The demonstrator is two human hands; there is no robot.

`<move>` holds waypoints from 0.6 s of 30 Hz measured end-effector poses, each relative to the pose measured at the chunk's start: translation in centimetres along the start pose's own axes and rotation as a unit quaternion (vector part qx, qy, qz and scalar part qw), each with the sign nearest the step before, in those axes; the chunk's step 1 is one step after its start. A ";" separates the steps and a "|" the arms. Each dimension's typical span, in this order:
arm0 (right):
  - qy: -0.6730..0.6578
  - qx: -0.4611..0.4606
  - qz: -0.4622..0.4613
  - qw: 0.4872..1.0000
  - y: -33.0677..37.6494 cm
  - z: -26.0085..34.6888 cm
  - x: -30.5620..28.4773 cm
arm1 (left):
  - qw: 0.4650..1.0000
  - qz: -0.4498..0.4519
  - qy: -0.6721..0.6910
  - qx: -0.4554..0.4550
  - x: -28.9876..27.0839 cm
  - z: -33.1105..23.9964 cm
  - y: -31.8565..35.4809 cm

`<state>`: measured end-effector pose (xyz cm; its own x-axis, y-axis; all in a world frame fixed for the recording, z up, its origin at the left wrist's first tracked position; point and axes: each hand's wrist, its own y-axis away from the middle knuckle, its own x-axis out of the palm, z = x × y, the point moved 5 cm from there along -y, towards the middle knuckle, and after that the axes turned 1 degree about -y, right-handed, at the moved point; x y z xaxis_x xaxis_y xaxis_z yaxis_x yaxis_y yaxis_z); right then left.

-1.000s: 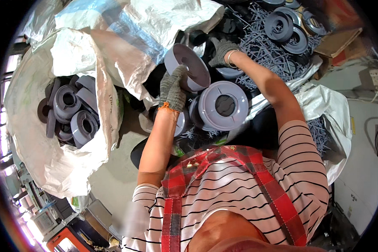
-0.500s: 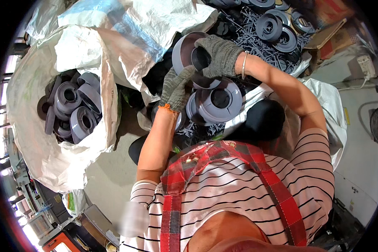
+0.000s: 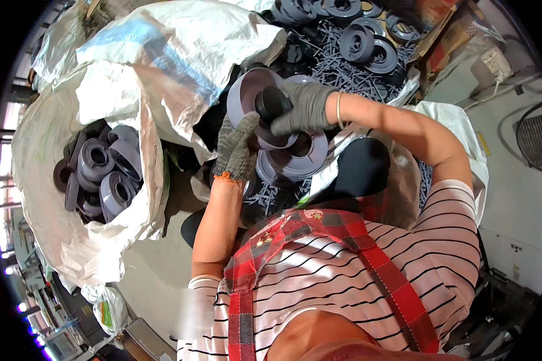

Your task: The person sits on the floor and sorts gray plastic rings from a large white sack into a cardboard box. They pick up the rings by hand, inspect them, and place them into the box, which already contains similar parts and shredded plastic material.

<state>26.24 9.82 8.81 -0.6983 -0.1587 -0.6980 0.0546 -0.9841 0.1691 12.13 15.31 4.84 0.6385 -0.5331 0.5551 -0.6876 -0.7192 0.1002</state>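
My left hand (image 3: pixel 235 149), in a grey knit glove, grips the near left edge of a wide grey plastic ring (image 3: pixel 241 99), which is tilted up. A short black cylindrical piece (image 3: pixel 271 103) sits at the ring's opening. My right hand (image 3: pixel 307 107), gloved too, closes round the black piece from the right; its fingertips are partly hidden. Just below the ring lies a grey flanged plastic part (image 3: pixel 310 161) with a round hole, partly covered by the held ring. Whether the black piece is fixed in the ring, I cannot tell.
To the left, an open white woven sack (image 3: pixel 54 228) holds several grey rings (image 3: pixel 117 189). Beyond my hands are a heap of thin grey plastic sticks (image 3: pixel 337 72) and more grey flanged parts (image 3: pixel 382 54). My dark-clad knee (image 3: pixel 364 168) is close on the right.
Both hands and the ring have shifted a little left and nearer in the picture, as the whole view has moved. The black piece now shows more in the ring's opening beside my right fingers.
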 end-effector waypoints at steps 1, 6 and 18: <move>0.084 -0.193 -0.230 0.950 -0.1 -1.8 0.2 | 1.000 0.012 -0.021 0.010 1.0 0.2 -0.2; -0.408 0.253 0.049 0.876 -1.1 -5.6 2.8 | 0.971 0.023 -0.214 0.106 1.1 0.7 -1.2; 0.160 0.342 -0.483 0.790 -3.6 -35.7 -11.7 | 0.813 0.031 -0.578 -0.061 -10.3 7.1 -7.7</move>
<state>59.72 12.39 -8.49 0.0430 0.5206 -0.8527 -0.8681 -0.4030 -0.2898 13.26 23.17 -7.49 0.4505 -0.6801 -0.5784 -0.7157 -0.6624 0.2215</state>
